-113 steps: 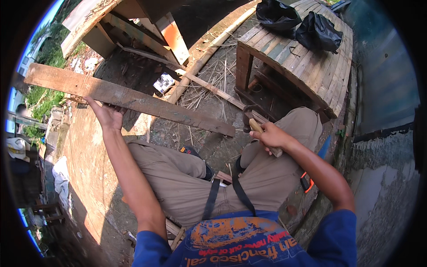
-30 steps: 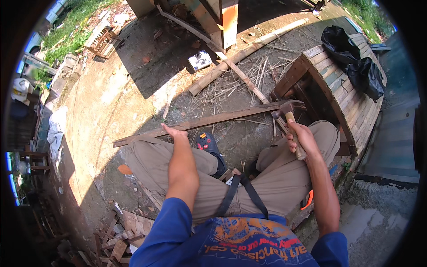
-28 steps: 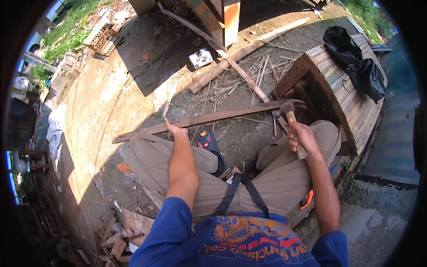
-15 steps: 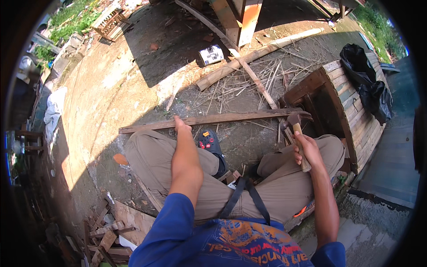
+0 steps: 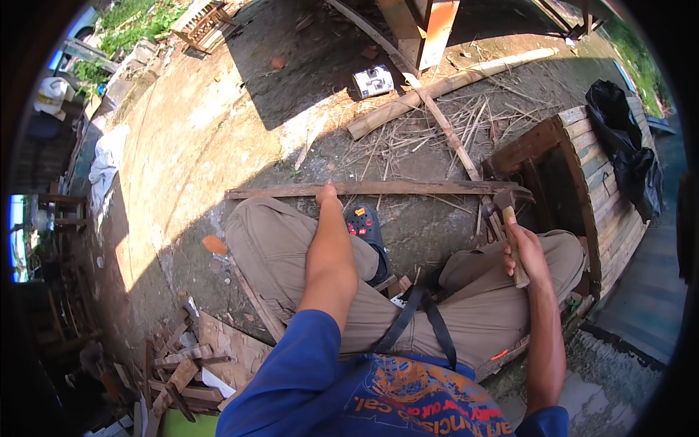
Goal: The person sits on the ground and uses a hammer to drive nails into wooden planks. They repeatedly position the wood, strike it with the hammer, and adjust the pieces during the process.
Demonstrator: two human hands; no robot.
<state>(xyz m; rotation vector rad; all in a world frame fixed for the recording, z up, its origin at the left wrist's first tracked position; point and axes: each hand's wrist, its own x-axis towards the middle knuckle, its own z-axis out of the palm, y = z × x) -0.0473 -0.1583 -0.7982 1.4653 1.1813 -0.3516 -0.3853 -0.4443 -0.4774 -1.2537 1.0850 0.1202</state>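
The right hand (image 5: 527, 251) is wrapped round a claw hammer (image 5: 509, 216); the left hand (image 5: 327, 192) grasps a wooden plank (image 5: 408, 188) crosswise beyond the knees, fingers mostly hidden. The hammer's head obscures the plank's right end. A slatted wooden bench (image 5: 598, 182) crowds the right; a bamboo pole (image 5: 455, 89) lies far. Near left, scrap wood (image 5: 177, 380) is partly shadowed.

A blue short-sleeved shirt (image 5: 351, 397) with orange and red print is worn, with khaki trousers (image 5: 273, 244), black straps (image 5: 437, 328) and a charm-dotted dark clog (image 5: 371, 231).
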